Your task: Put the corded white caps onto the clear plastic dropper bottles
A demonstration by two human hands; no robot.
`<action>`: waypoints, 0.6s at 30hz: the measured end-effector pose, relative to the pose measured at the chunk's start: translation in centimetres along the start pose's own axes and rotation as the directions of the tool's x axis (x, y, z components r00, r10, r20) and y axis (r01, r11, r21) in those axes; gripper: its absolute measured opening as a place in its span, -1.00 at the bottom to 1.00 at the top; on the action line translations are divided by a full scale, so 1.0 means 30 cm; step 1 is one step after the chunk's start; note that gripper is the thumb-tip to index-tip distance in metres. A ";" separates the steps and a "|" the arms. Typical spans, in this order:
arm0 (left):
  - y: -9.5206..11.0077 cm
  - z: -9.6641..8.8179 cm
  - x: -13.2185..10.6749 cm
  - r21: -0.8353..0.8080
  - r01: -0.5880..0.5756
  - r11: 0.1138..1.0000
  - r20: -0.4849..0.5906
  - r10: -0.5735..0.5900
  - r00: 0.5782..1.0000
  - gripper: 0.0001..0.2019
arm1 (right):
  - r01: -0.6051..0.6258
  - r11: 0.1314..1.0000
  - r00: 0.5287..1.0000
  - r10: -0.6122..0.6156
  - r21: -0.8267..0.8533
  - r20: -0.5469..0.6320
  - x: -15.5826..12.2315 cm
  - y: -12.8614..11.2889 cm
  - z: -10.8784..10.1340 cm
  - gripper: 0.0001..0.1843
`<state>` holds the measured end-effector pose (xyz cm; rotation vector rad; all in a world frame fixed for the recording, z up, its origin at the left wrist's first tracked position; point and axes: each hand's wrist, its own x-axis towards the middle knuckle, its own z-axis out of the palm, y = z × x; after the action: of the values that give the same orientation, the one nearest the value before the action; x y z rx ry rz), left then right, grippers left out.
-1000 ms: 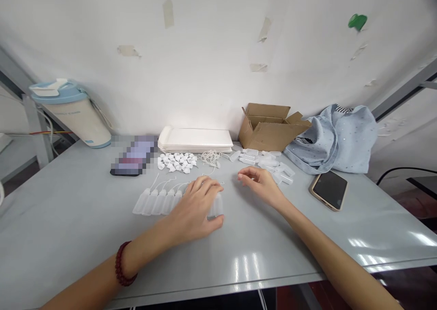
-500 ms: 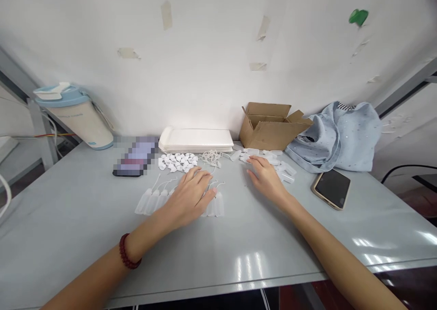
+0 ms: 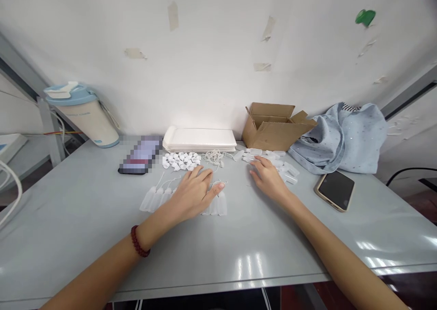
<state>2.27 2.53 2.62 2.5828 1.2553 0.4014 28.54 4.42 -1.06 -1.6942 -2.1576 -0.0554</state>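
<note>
On a grey table (image 3: 85,200), left hand (image 3: 191,196) open over dropper bottles (image 3: 153,200), right hand (image 3: 268,178) open beside translucent caps (image 3: 285,169), nothing gripped

Passage across the grey worktop (image 3: 68,196) is obstructed at centre by the left hand (image 3: 193,194), held over a row of translucent dropper bottles (image 3: 157,200). A gap is left between that hand and the right hand (image 3: 268,178), which is positioned at a cluster of translucent plastic parts (image 3: 276,163). Rearward reach is blocked by white caps (image 3: 180,160), a stack of white trays (image 3: 200,139) and a cardboard box (image 3: 275,128).
</note>
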 end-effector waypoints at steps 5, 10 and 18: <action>0.009 -0.016 0.002 -0.044 -0.002 0.999 -0.008 0.002 1.000 -0.52 | 0.004 0.999 1.000 -0.004 0.040 -0.015 0.006 -0.011 -0.007 -0.71; 0.023 -0.040 -0.011 -0.294 0.037 0.955 -0.094 -0.067 0.993 -0.51 | -0.001 0.993 0.999 0.006 0.117 -0.045 0.013 -0.021 -0.018 -0.77; 0.045 -0.076 -0.027 -0.798 0.208 0.565 0.056 -0.274 0.960 -0.58 | -0.056 0.972 0.998 0.062 0.228 -0.019 0.007 -0.041 0.000 -0.74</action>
<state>1.98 1.28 5.09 1.6035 1.0714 0.7955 27.34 4.29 -0.75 -1.6145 -2.0076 0.1794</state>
